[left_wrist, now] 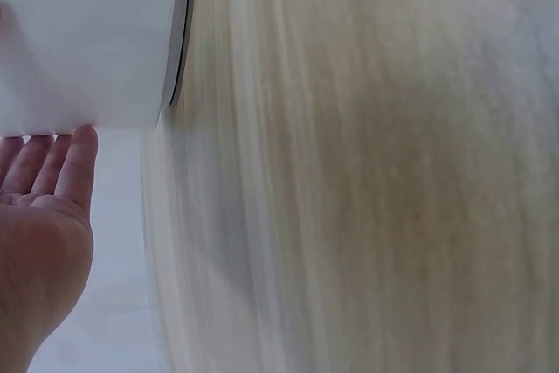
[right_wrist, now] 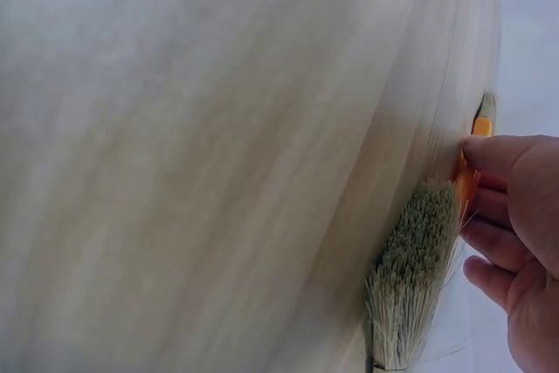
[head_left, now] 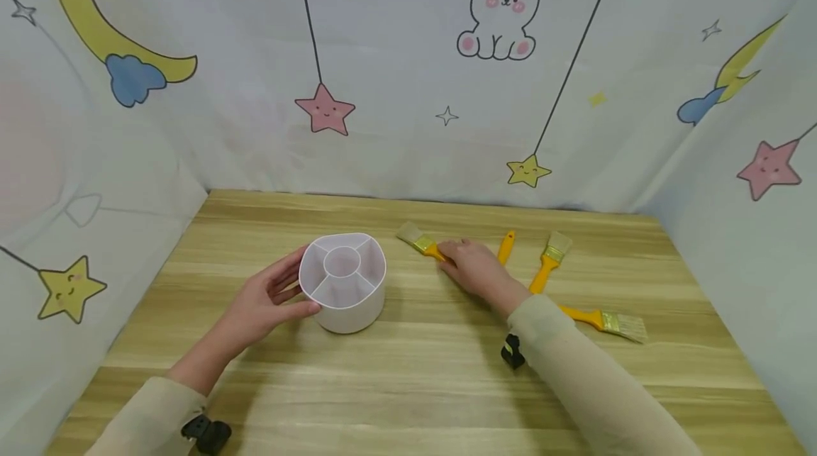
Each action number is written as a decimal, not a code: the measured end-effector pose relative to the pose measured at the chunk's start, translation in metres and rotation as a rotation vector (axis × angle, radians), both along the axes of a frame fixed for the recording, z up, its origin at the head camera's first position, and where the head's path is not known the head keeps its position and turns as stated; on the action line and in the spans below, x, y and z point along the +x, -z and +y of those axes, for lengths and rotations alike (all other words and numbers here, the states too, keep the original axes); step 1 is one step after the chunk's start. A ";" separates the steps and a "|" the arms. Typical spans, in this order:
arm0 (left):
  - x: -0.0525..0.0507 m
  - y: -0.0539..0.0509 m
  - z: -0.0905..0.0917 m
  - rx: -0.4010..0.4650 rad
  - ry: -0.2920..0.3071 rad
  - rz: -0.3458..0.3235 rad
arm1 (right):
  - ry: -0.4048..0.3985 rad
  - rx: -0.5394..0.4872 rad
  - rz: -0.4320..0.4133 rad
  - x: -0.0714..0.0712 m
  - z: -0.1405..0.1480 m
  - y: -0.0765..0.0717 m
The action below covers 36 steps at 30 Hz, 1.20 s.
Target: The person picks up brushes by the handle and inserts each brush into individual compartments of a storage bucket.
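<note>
My left hand holds the left side of a white round organizer, thumb in front and fingers at the side and back. The left wrist view shows its fingertips against the organizer's wall. The top is divided into a central round cup and several outer compartments. To the right, my right hand pinches the orange handle of a flat paintbrush lying on the table, bristles pointing to the back left. The right wrist view shows the thumb on that handle, with another brush's bristles nearby.
Around my right forearm lie more paintbrushes: one orange handle partly hidden by the hand, one brush with bristles towards the back, and one pointing right. A printed white curtain borders the wooden table.
</note>
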<state>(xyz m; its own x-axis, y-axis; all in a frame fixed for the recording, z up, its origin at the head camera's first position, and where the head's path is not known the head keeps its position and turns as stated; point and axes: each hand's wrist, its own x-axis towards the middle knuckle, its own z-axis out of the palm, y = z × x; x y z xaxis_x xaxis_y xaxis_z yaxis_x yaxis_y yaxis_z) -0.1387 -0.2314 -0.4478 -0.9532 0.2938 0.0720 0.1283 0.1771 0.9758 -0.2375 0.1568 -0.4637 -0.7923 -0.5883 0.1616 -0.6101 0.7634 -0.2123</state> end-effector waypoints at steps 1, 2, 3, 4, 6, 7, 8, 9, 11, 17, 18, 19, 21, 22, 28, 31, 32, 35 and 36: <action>0.000 0.000 0.000 -0.003 -0.001 0.000 | 0.008 0.010 -0.003 -0.001 -0.001 -0.001; -0.001 0.000 0.000 -0.005 -0.001 -0.001 | 0.019 0.025 -0.008 -0.002 -0.003 -0.002; -0.001 -0.001 0.000 -0.007 -0.001 -0.001 | 0.031 0.039 -0.016 -0.003 -0.004 -0.003; -0.001 -0.001 -0.001 -0.010 -0.002 -0.002 | 0.042 0.051 -0.026 -0.004 -0.006 -0.004; -0.001 -0.001 -0.001 -0.014 -0.003 0.000 | 0.055 0.075 -0.035 -0.006 -0.009 -0.007; -0.001 0.000 -0.001 -0.015 -0.004 0.001 | 0.059 0.086 -0.032 -0.007 -0.010 -0.008; 0.000 0.000 -0.001 -0.014 -0.004 0.002 | 0.060 0.094 -0.028 -0.007 -0.011 -0.009; 0.000 0.000 -0.001 -0.015 -0.005 0.003 | 0.060 0.099 -0.022 -0.007 -0.012 -0.009; 0.000 0.000 -0.001 -0.012 -0.006 0.005 | 0.055 0.109 0.000 -0.007 -0.013 -0.010; 0.000 -0.002 0.000 -0.014 -0.006 0.002 | 0.027 0.131 0.063 -0.007 -0.011 -0.008; 0.000 -0.002 0.001 -0.015 -0.007 0.002 | 0.019 0.130 0.075 -0.007 -0.010 -0.008; 0.000 -0.002 0.001 -0.016 -0.008 0.001 | 0.014 0.133 0.090 -0.008 -0.008 -0.007; 0.000 -0.002 0.001 -0.016 -0.009 0.001 | 0.004 0.133 0.117 -0.009 -0.007 -0.005; 0.001 -0.002 0.001 -0.016 -0.010 0.001 | -0.002 0.134 0.127 -0.009 -0.007 -0.005; 0.001 -0.002 0.001 -0.024 -0.009 0.004 | -0.011 0.092 0.129 -0.013 -0.006 -0.009; 0.001 -0.001 0.001 -0.027 -0.007 0.000 | 0.037 0.019 0.034 -0.014 -0.004 -0.012; 0.001 -0.001 0.001 -0.027 -0.006 0.000 | 0.060 -0.017 -0.008 -0.014 -0.003 -0.013; 0.000 -0.001 0.001 -0.029 -0.007 0.002 | 0.130 -0.152 -0.136 -0.014 -0.001 -0.017; 0.000 -0.001 0.000 -0.028 -0.007 0.004 | 0.148 -0.204 -0.173 -0.014 -0.001 -0.019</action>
<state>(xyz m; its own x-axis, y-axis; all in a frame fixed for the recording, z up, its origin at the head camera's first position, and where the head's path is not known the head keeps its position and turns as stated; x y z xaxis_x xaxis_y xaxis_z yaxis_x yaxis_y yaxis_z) -0.1385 -0.2310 -0.4472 -0.9549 0.2892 0.0675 0.1306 0.2049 0.9700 -0.2514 0.1556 -0.4450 -0.8932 -0.4333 0.1201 -0.4366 0.7723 -0.4615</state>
